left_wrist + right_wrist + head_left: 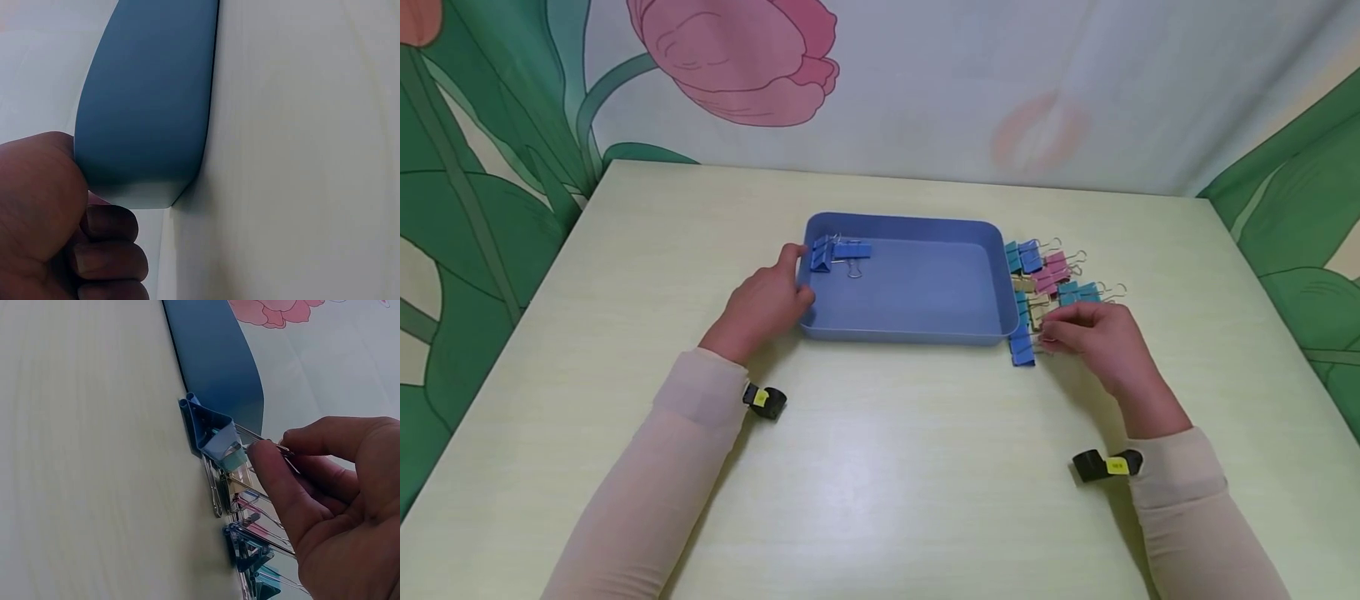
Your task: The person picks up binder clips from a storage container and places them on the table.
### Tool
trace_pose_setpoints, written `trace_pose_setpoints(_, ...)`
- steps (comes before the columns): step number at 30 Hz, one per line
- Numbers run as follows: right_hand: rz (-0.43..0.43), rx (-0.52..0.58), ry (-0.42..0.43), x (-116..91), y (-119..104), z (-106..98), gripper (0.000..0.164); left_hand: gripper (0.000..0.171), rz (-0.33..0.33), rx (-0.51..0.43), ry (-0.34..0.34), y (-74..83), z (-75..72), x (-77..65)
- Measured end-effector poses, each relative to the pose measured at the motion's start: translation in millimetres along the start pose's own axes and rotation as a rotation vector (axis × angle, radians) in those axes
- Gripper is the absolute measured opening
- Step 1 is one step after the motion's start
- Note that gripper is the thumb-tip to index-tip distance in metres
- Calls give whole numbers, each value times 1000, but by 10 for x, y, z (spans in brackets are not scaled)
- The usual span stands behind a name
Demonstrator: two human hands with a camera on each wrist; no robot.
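Observation:
My left hand (763,304) grips the left end of a shallow blue tray (910,336). In the left wrist view the hand (44,212) is against the tray's end, its lower fingers curled. Beyond the tray's right end, my right hand (1097,342) pinches a wire handle of a blue binder clip (1022,347). The right wrist view shows that clip (212,428) beside the tray wall, its handle between thumb and finger. Blue binder clips (852,250) lie inside the tray at its left end.
Several binder clips in teal, blue, pink (1052,273) and yellow lie close together along the tray's right side, wire handles mostly pointing right. The pale table (850,467) extends in front of the tray. A flower-printed curtain (925,100) hangs behind the table.

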State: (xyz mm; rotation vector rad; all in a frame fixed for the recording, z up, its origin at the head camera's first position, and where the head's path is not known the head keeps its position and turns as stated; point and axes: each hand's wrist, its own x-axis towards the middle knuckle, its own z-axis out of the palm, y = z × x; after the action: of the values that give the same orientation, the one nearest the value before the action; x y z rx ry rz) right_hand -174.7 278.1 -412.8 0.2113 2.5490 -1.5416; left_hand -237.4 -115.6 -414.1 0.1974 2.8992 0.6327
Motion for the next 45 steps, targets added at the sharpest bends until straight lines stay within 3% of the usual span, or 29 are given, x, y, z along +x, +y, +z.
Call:
trace_pose_setpoints(4,3,-57,7,-1,-21,-7,33,57,-9,-2,-4,-1,-3,2)
trace_pose_setpoints(7,10,-161,30,-10,-46,-22,37,57,-8,-3,-7,-6,-1,4)
trace_pose_setpoints(15,-80,-423,188,-71,-156,-127,43,57,-7,0,-8,-2,2,7)
trace_pose_setpoints(19,-140,-482,269,-76,-227,-166,41,57,-7,5,-6,9,8,-1)
trace_pose_setpoints(23,-161,-496,295,-54,-309,-159,42,57,-12,1,-13,21,12,-8)
trace_pose_setpoints(31,-207,-379,275,27,-517,-20,44,57,-23,-7,-23,26,12,-26)
trace_pose_setpoints(39,-250,-5,161,172,-714,143,39,57,-28,-10,-19,31,14,-41)
trace_pose_setpoints(45,-265,185,97,295,-752,235,37,57,-34,-20,-22,70,24,-39)
